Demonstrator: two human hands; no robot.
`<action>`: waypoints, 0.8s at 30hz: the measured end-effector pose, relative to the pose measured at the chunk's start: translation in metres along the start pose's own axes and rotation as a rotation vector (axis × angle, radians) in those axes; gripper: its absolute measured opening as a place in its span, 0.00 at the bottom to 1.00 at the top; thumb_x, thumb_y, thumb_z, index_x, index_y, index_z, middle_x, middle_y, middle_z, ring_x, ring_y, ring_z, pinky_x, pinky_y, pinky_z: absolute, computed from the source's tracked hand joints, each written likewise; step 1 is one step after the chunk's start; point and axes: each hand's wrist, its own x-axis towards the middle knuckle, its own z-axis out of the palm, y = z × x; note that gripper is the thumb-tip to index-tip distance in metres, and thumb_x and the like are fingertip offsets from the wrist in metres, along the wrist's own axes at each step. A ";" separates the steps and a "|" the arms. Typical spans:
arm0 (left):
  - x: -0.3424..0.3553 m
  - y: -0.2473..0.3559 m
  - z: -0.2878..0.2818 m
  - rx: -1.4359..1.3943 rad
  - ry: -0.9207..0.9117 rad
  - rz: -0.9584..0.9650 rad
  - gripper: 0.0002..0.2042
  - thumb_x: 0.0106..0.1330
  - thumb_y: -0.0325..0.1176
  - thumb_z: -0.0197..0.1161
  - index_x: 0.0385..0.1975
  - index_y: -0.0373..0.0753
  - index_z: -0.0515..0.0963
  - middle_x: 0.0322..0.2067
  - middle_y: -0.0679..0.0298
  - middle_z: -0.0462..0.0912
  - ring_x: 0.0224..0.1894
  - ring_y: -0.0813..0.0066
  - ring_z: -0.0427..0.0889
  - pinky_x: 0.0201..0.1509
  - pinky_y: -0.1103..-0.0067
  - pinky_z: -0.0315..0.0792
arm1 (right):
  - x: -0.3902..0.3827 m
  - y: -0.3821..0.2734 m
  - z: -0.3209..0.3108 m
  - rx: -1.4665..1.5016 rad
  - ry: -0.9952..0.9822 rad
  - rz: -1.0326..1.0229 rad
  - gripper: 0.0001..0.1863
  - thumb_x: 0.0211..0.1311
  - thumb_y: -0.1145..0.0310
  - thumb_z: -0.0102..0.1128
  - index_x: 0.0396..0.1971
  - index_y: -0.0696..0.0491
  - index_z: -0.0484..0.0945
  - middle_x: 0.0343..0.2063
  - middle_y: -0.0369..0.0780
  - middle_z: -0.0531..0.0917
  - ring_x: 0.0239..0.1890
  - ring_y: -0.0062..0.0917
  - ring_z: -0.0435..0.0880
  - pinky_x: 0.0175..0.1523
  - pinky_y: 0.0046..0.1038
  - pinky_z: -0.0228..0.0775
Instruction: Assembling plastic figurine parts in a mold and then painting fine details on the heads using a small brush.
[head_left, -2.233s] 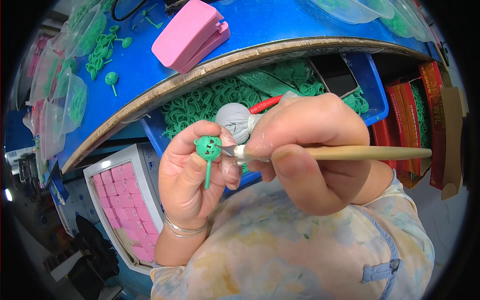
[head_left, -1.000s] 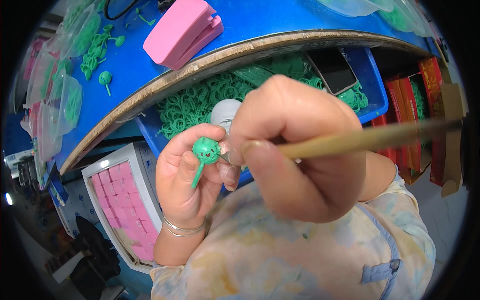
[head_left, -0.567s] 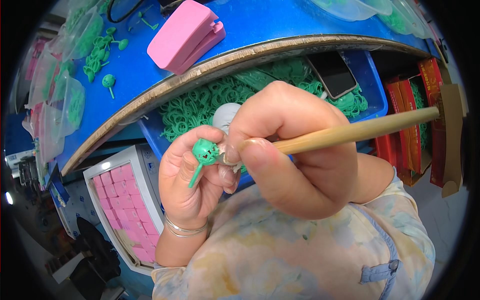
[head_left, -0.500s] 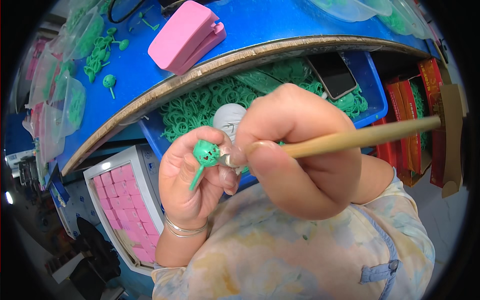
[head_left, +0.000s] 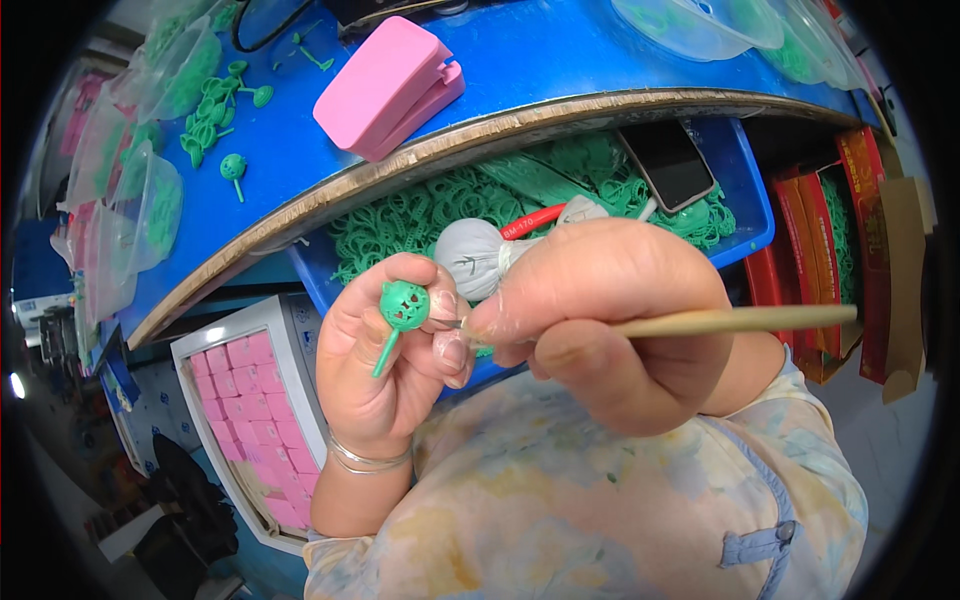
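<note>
Left hand (head_left: pixel 385 375) pinched green openwork ball-on-stem casting (head_left: pixel 402 307) | right hand (head_left: pixel 610 320) clamped wooden-handled tool (head_left: pixel 735 320), tip at ball | casting held below blue bench (head_left: pixel 560 55) edge | judged light, brittle; grip stem.

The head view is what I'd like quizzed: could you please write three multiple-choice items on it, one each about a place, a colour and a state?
1. Where does the pink stapler-like block lie?
A. on the blue tabletop
B. in the blue bin
C. on the white tray

2. What colour is the small ball on a stem in the left hand?
A. pink
B. green
C. red

3. How is the wooden-handled tool held?
A. lying on the table
B. gripped in the right hand
C. stuck in the bin

Answers: 1 A, it rests on the blue tabletop; 2 B, it is plainly green; 3 B, the fingers close round its handle.
</note>
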 end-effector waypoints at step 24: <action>-0.001 -0.001 0.001 0.010 -0.057 0.007 0.19 0.62 0.38 0.54 0.44 0.28 0.66 0.34 0.56 0.72 0.27 0.72 0.75 0.25 0.81 0.72 | -0.002 0.002 -0.002 -0.056 -0.082 -0.040 0.10 0.59 0.75 0.44 0.34 0.68 0.70 0.24 0.46 0.77 0.21 0.23 0.76 0.26 0.22 0.71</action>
